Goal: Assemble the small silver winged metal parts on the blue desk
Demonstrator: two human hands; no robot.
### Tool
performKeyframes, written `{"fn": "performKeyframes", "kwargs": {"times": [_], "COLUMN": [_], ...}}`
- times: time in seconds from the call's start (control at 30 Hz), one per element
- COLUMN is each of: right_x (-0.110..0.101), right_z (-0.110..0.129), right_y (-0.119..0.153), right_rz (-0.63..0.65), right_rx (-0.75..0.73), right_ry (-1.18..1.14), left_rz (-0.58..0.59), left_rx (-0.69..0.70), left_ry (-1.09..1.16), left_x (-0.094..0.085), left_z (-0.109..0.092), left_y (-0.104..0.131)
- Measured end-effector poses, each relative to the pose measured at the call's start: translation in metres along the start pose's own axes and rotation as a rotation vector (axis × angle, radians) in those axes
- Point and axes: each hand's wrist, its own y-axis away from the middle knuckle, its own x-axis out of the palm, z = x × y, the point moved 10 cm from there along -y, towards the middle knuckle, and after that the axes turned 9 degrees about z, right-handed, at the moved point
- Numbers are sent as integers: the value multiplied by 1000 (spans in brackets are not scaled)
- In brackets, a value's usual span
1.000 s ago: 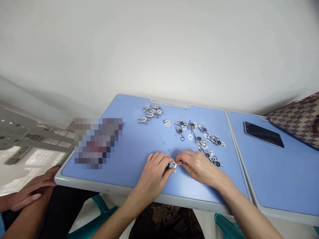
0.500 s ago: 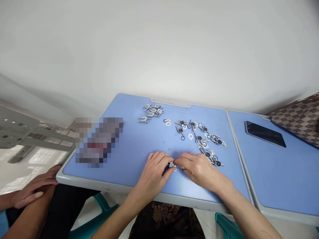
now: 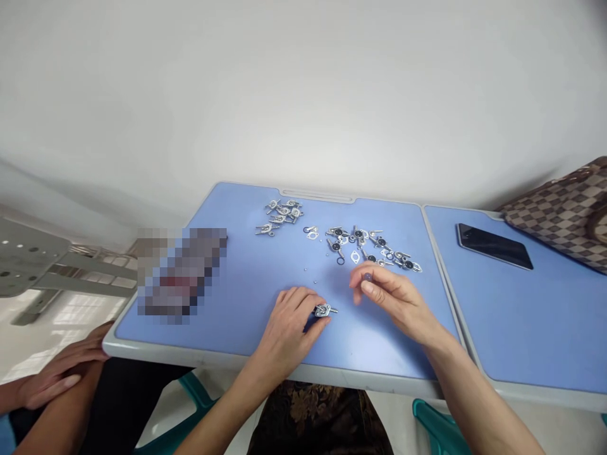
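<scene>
My left hand (image 3: 294,319) rests on the blue table, thumb and fingertips closed around a small metal valve (image 3: 323,310) with a flat plate on top and a pipe stub pointing right. My right hand (image 3: 391,294) is raised a little to the right, apart from the valve. Its fingers are curled, with a small purple round-ended thing (image 3: 367,277) between thumb and fingers; most of that thing is hidden. Beyond the right hand lie several metal valves with black round centres (image 3: 359,234), loose oval plates (image 3: 355,256) and black rings (image 3: 340,260).
A group of plated valves (image 3: 283,213) lies at the back left. Tiny metal bits (image 3: 315,282) are scattered mid-table. A phone (image 3: 496,246) and a checkered bag (image 3: 564,218) are on the right-hand table (image 3: 545,328). At left are a blurred-out object (image 3: 187,272) and another person's hands (image 3: 66,363).
My right hand has lifted off the valve and moved right and up, showing the purple thing in its fingers. My left hand still holds the valve. The view has shifted slightly.
</scene>
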Motion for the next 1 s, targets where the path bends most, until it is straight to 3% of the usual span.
{"fn": "performKeyframes", "kwargs": {"times": [0.17, 0.3, 0.6, 1.0], "right_x": [-8, 1, 16, 27], "right_z": [0, -4, 9, 8], "right_y": [-2, -3, -5, -10], "right_rz": [-97, -93, -32, 21], "right_rx": [-64, -61, -146, -165], "right_ry": [-52, -212, 88, 188], "left_rz": [-9, 38, 47, 20], "left_rx": [37, 16, 27, 58], "left_ry": [56, 116, 80, 56], "left_x": [-3, -1, 1, 0], "left_z": [4, 11, 14, 11], "left_y": [-3, -5, -5, -4]}}
